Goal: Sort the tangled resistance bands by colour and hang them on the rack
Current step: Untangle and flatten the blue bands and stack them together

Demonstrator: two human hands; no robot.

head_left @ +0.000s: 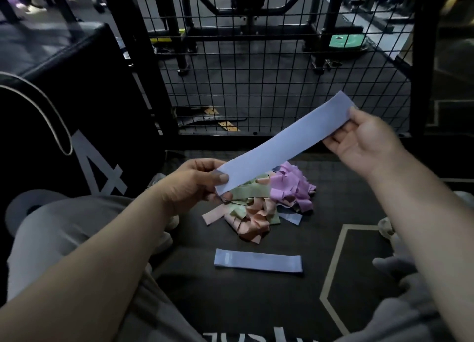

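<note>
A black wire mesh panel [256, 72] fills the picture from 10 to 2 o'clock, with gym frames and a green weight plate [345, 42] behind it. At 9 o'clock stands a black padded box [77, 97] marked with a pale "4". The dark floor mat [230, 303] covers the lower half, from 4 to 8 o'clock.

Over the mat, near the centre, a long pale-blue band [282, 144] is held flat and taut in the air, slanting from its low end at 8 o'clock to its high end at 2 o'clock. The left hand [195, 185] pinches the low end, with the thumb on top and the fingers curled beneath. The right hand [364, 138] grips the high end between the thumb and curled fingers.

At 6 o'clock from the held band, on the mat, lies the tangled pile [261, 205]. It lies just beside the left hand, at its 4 o'clock. In it, the purple bands [292, 185] bunch at 2 o'clock, the peach bands [254, 223] at 6 o'clock and the green bands [246, 190] at 10 o'clock.

At 6 o'clock from the pile, apart from it, a second blue band [257, 260] lies flat and straight on the mat.
</note>
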